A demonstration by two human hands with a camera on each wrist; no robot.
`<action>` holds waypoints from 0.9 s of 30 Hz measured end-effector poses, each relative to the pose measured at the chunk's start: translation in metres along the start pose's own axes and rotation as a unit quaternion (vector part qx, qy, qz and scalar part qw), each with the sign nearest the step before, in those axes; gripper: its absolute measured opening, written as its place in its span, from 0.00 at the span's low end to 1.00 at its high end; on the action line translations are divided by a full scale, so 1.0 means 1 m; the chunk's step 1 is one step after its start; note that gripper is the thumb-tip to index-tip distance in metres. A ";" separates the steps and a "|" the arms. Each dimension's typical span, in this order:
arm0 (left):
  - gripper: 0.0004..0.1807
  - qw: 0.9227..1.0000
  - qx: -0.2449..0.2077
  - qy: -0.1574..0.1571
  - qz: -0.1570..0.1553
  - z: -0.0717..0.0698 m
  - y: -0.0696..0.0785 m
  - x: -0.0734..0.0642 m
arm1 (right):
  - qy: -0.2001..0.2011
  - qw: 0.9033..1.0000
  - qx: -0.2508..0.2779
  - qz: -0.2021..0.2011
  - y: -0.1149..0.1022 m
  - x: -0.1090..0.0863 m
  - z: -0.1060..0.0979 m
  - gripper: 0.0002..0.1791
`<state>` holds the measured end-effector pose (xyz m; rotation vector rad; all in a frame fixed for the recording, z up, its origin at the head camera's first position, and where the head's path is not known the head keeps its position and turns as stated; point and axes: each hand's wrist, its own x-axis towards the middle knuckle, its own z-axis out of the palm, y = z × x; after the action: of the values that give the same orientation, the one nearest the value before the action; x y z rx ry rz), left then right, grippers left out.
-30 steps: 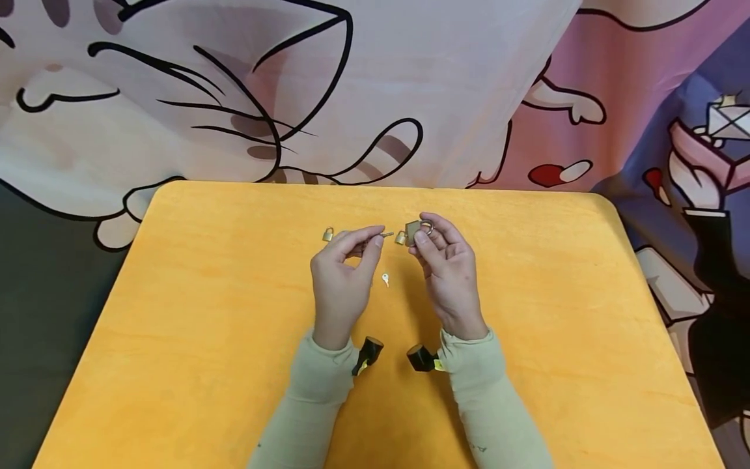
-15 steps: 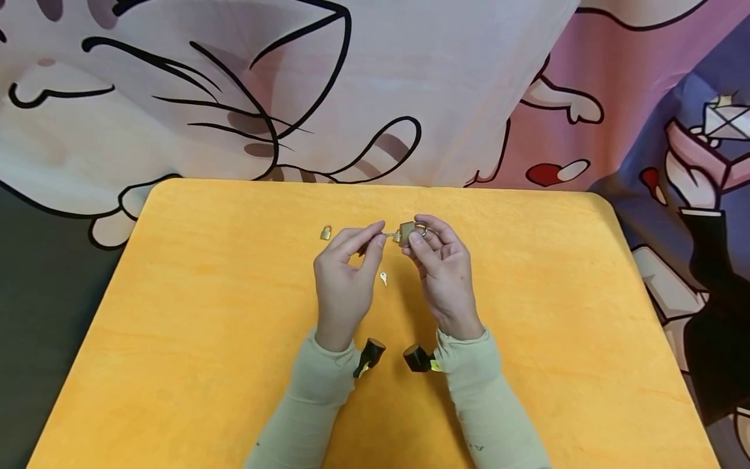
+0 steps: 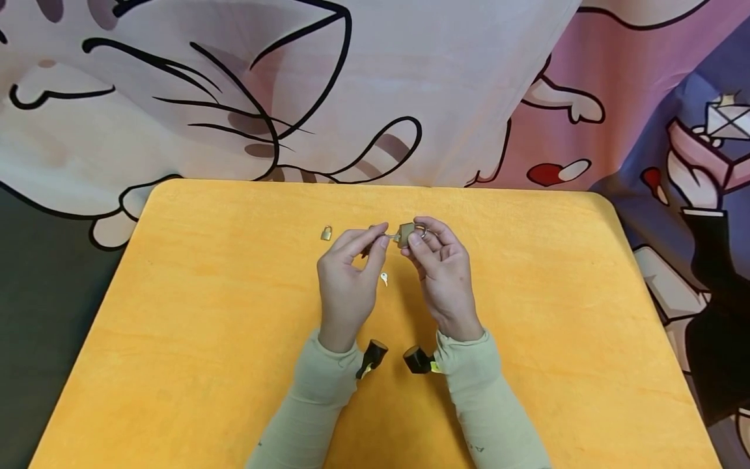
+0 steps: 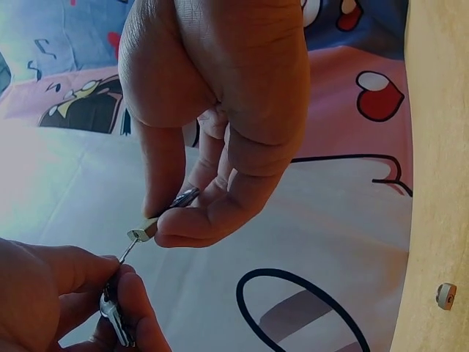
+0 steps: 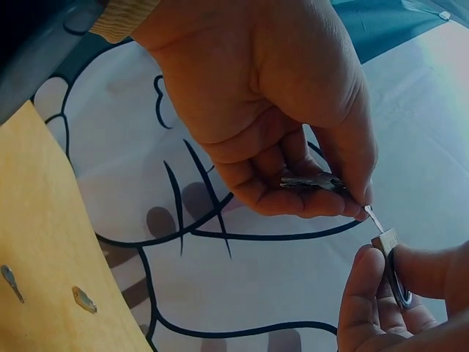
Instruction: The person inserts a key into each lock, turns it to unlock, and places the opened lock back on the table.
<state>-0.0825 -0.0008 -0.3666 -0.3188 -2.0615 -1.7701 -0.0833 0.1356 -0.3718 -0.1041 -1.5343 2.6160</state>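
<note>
My left hand (image 3: 349,286) pinches a slim key (image 5: 374,218) between thumb and forefinger. More keys of the bunch (image 5: 315,182) lie against its curled fingers. Opposite it, my right hand (image 3: 443,277) grips a brass padlock (image 3: 406,234) by its body, with the shackle (image 5: 399,282) toward the palm. In the left wrist view the key's tip meets the keyhole face of the padlock (image 4: 142,232). Both hands are raised over the yellow table (image 3: 222,326).
One small brass padlock (image 3: 326,232) sits on the table left of the hands. A second small padlock (image 3: 396,238) is mostly hidden behind the held one. Nearer lies a small loose key (image 3: 383,279). A printed cloth (image 3: 457,98) hangs behind the table's far edge.
The held key and padlock were apart a second ago; now they meet. My right hand has come slightly left with the padlock, my left hand slightly right with the key.
</note>
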 end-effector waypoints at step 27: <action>0.11 0.999 0.040 0.006 0.003 0.005 0.000 -0.001 | 0.008 0.999 -0.032 -0.023 0.001 0.000 0.000 0.15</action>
<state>-0.0818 0.0043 -0.3674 -0.2891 -2.1133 -1.6779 -0.0829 0.1355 -0.3727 -0.0920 -1.5966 2.5250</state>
